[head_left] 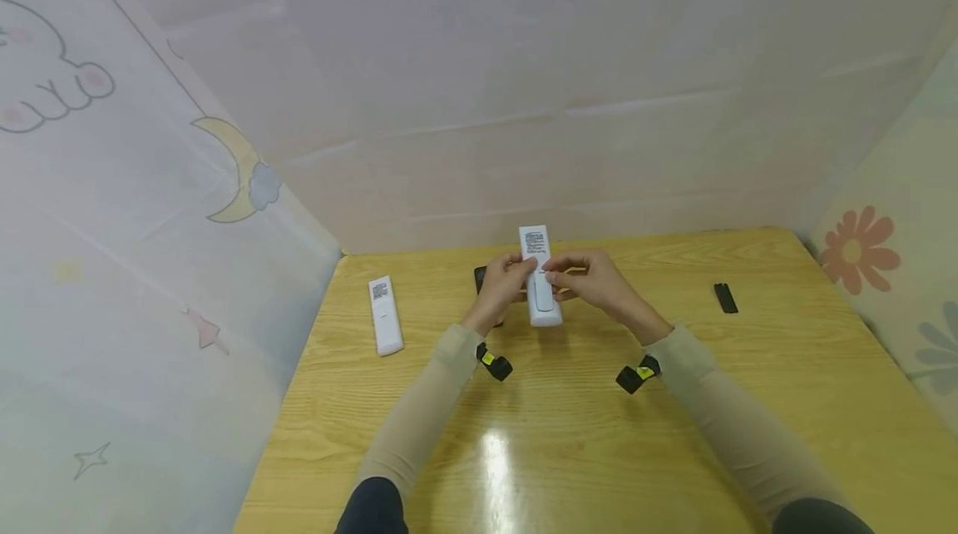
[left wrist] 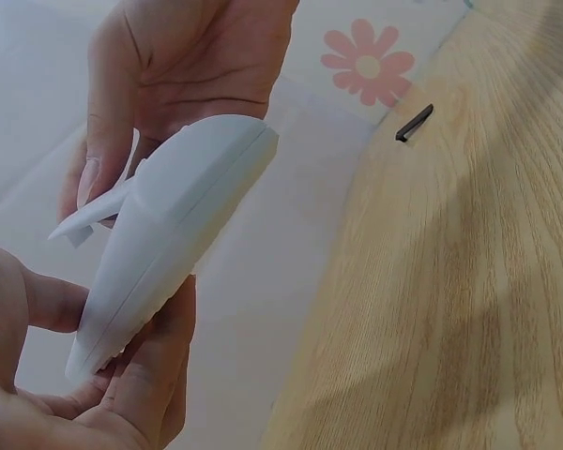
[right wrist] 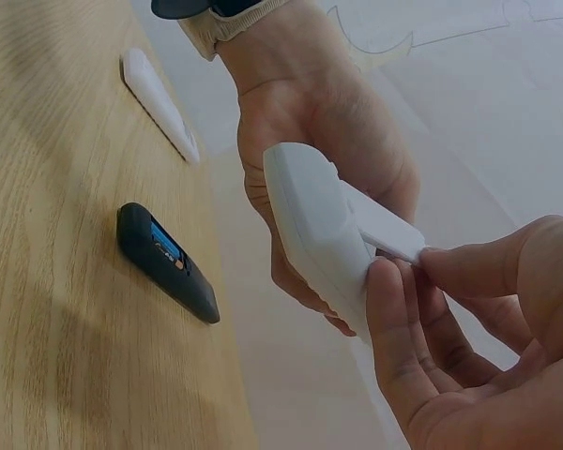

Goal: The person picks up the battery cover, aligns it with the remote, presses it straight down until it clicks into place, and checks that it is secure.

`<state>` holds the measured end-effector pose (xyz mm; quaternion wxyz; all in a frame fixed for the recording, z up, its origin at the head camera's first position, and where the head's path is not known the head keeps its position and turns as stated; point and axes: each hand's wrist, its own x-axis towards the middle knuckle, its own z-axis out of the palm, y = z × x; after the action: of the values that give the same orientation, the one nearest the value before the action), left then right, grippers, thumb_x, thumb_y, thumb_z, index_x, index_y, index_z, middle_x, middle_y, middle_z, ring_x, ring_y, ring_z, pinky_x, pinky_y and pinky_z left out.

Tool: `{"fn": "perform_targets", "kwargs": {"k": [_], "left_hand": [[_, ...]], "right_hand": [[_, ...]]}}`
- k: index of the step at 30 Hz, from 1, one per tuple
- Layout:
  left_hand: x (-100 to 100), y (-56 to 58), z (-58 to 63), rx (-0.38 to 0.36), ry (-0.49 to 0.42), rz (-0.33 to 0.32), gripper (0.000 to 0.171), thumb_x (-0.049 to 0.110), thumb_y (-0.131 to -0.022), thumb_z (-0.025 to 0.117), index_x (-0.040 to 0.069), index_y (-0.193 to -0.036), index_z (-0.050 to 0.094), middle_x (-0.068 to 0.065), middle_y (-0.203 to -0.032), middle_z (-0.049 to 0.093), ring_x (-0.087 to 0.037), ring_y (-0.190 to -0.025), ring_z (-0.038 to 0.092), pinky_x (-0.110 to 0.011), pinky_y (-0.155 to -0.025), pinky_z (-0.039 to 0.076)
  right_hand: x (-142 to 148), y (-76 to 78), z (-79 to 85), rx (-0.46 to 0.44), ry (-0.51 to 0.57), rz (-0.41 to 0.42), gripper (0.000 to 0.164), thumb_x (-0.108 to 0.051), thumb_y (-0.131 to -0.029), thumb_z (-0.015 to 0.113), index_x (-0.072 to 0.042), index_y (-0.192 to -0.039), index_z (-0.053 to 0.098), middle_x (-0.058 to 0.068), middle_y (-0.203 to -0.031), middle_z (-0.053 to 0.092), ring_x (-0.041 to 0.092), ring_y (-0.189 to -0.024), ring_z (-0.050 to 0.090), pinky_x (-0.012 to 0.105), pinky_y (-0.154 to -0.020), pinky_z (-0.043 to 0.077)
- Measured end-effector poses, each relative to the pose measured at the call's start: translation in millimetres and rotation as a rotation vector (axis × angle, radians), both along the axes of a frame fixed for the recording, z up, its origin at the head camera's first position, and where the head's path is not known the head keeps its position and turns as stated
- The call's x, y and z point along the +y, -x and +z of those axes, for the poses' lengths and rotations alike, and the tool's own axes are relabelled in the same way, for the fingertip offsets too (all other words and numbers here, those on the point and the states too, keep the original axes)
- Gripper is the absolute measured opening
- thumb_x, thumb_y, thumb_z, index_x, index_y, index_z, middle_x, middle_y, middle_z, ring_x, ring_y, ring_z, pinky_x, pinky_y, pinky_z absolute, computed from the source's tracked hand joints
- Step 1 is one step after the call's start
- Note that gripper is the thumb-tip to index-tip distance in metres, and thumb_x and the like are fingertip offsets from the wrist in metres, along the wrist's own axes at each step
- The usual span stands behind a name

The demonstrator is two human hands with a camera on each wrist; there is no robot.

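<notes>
My left hand (head_left: 500,289) grips a white remote control (head_left: 534,241), its printed back turned up, above the table. With thumb and fingers my right hand (head_left: 596,280) pinches the end of the remote's white battery cover (right wrist: 392,231). In both wrist views the cover is tilted up, its far end against the remote's back and its pinched end raised off it. The battery compartment under the cover cannot be seen. Beneath my left hand lies a black remote (right wrist: 169,267), its battery compartment uncovered with a blue battery showing; in the head view my hand hides most of it.
Another white remote (head_left: 385,316) lies back up at the table's left. A small black battery cover (head_left: 725,298) lies to the right. The wooden table (head_left: 554,451) meets a hanging cloth backdrop (head_left: 479,101) at its back edge, with printed cloth at both sides.
</notes>
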<state>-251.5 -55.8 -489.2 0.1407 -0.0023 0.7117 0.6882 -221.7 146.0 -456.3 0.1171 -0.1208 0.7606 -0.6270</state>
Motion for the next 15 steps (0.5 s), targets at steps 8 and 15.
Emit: {"fn": "perform_targets", "kwargs": {"k": [8,15], "left_hand": [[-0.4,0.7,2.6,0.005,0.012,-0.003,0.057,0.035,-0.108,0.064,-0.002,-0.150,0.053,-0.016,-0.129,0.071,-0.026,-0.107,0.075,-0.040,-0.088,0.066],[-0.6,1.0,3.9,0.018,0.002,0.000,0.056,0.035,-0.108,0.064,-0.002,-0.149,0.053,-0.017,-0.128,0.071,-0.027,-0.107,0.075,-0.042,-0.088,0.066]], "right_hand": [[0.5,1.1,-0.2,0.002,-0.017,0.000,0.029,-0.009,-0.105,0.069,0.010,-0.128,0.069,0.031,-0.129,0.065,0.024,-0.099,0.076,0.044,-0.086,0.067],[-1.1,2.1,3.0,-0.010,-0.051,-0.012,0.031,-0.013,-0.106,0.069,0.007,-0.130,0.069,0.030,-0.132,0.065,0.023,-0.101,0.075,0.050,-0.090,0.065]]}}
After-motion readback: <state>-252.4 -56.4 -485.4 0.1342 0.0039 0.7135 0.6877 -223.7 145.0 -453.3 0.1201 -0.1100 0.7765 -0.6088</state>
